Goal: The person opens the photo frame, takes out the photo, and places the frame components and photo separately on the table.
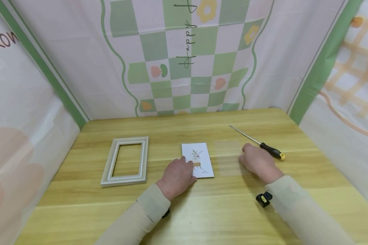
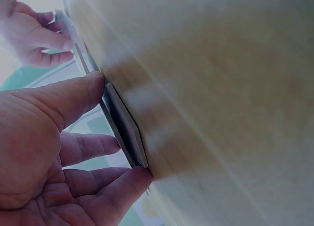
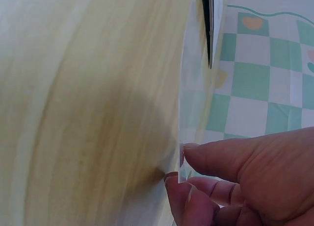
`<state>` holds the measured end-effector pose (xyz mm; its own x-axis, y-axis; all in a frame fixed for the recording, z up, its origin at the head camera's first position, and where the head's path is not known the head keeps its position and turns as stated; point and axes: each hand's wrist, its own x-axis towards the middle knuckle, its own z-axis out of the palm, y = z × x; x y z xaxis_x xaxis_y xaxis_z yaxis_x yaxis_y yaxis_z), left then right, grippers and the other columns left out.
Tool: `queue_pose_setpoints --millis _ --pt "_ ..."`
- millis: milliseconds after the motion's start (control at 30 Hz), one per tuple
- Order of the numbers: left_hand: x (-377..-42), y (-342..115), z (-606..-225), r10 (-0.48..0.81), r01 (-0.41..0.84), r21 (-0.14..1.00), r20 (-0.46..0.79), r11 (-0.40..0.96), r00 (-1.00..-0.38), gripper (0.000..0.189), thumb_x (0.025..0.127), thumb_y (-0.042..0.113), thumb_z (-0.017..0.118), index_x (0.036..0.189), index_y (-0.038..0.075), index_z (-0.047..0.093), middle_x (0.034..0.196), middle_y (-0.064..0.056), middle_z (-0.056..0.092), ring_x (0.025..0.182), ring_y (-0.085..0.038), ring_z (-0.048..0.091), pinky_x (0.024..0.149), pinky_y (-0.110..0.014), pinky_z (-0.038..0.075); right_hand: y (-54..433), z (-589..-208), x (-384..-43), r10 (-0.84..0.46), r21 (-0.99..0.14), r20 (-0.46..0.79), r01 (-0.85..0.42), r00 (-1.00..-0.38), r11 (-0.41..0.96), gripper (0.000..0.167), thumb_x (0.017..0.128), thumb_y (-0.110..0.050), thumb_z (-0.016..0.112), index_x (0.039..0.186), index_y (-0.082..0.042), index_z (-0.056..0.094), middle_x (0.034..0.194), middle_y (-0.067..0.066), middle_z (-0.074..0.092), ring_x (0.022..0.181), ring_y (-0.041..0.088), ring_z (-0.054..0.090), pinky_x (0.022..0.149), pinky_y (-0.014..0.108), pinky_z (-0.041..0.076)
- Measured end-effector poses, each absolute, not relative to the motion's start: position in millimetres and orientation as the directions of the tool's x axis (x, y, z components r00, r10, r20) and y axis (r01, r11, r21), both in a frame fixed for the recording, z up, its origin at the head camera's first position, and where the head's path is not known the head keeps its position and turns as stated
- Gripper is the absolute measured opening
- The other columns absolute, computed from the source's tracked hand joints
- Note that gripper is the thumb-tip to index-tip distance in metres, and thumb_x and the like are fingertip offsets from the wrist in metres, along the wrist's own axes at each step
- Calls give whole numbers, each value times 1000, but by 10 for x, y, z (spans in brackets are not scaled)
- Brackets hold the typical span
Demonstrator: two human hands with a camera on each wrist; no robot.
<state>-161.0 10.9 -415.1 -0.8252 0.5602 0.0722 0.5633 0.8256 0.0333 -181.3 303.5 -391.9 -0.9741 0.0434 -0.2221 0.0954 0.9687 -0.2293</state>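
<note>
A white picture card (image 1: 202,154) with a printed plant lies on a dark backing board (image 2: 128,120) in the middle of the table. My left hand (image 1: 177,177) holds these at their near left side, the thumb and fingertips set on the edges. In the left wrist view, a flat grey piece shows at the board's underside. To the right, a clear sheet (image 1: 228,158) is nearly invisible against the wood. My right hand (image 1: 259,163) pinches its edge between thumb and fingers, seen closely in the right wrist view.
An off-white picture frame (image 1: 144,160) with an open middle lies at the left. Beyond the right hand is a screwdriver (image 1: 271,150) with a black and yellow handle, its shaft pointing to the back left. Patterned cloth (image 1: 202,64) hangs behind the wooden table (image 1: 202,214) and along both sides.
</note>
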Motion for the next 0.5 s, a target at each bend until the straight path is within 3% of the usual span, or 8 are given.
queue_pose_setpoints --millis 233,500 --pt "-1610 104 -4156 559 562 34 73 826 -826 37 94 41 77 96 5 70 89 -11 67 72 -22 62 64 -34 55 3035 -3940 -1811 36 -220 -204 82 -978 972 46 100 -23 56 135 7 54 129 35 63 88 37 63 75 52 55" --pt "-1610 101 -4153 566 568 21 69 822 -822 37 94 41 76 97 5 71 92 -12 69 74 -22 63 67 -34 56 3022 -3943 -1797 37 -205 -206 80 -978 976 42 101 -22 54 131 7 54 120 33 65 82 34 61 66 46 53"
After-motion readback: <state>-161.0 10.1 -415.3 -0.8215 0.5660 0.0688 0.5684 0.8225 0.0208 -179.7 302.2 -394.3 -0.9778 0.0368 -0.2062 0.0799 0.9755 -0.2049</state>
